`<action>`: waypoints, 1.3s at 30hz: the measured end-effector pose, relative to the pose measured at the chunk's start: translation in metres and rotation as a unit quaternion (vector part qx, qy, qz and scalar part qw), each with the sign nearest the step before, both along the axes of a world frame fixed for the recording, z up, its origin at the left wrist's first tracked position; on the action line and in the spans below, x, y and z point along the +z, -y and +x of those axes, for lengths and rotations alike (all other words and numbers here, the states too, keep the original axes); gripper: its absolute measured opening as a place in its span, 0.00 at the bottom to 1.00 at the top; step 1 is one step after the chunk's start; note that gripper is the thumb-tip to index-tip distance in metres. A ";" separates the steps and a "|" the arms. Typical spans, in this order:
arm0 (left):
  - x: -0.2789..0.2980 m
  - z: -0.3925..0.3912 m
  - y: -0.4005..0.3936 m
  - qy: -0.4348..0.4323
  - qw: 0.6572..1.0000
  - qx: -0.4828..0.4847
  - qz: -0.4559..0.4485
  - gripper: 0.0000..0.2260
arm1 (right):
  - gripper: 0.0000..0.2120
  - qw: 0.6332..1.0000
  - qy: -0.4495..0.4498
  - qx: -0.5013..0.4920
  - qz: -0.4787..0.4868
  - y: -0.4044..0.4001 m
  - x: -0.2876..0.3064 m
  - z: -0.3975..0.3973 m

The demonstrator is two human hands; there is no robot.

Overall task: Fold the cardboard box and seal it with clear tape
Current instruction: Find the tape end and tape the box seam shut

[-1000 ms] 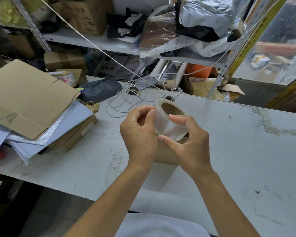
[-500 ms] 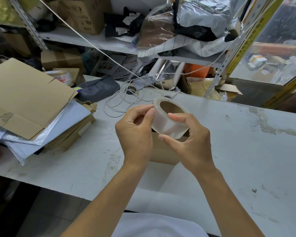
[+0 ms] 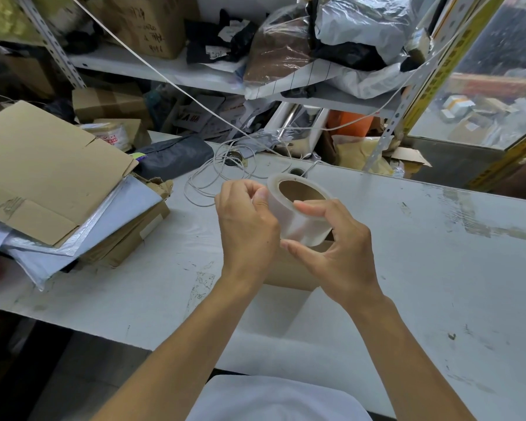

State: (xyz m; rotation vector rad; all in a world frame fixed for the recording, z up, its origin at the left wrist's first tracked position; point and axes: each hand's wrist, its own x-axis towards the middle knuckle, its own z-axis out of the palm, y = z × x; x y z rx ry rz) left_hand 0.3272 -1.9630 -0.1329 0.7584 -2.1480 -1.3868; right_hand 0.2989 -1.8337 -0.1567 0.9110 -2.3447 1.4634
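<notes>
Little has shifted: right hand (image 3: 343, 256) still clamps the tape roll (image 3: 298, 214), left hand (image 3: 246, 226) fingers curled, picking its edge.

Two bare forearms, no sleeves, watch or rings visible; a white garment (image 3: 280, 399) shows at the bottom edge.

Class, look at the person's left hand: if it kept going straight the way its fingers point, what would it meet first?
The left hand points right, at the tape roll that its thumb already touches and the right hand grips. The cardboard box lies lower, probably out of that line.
</notes>
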 end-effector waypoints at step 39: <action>0.012 0.017 -0.011 -0.159 0.983 0.041 0.088 0.05 | 0.24 0.998 -0.056 -0.031 -0.019 0.002 0.011 0.007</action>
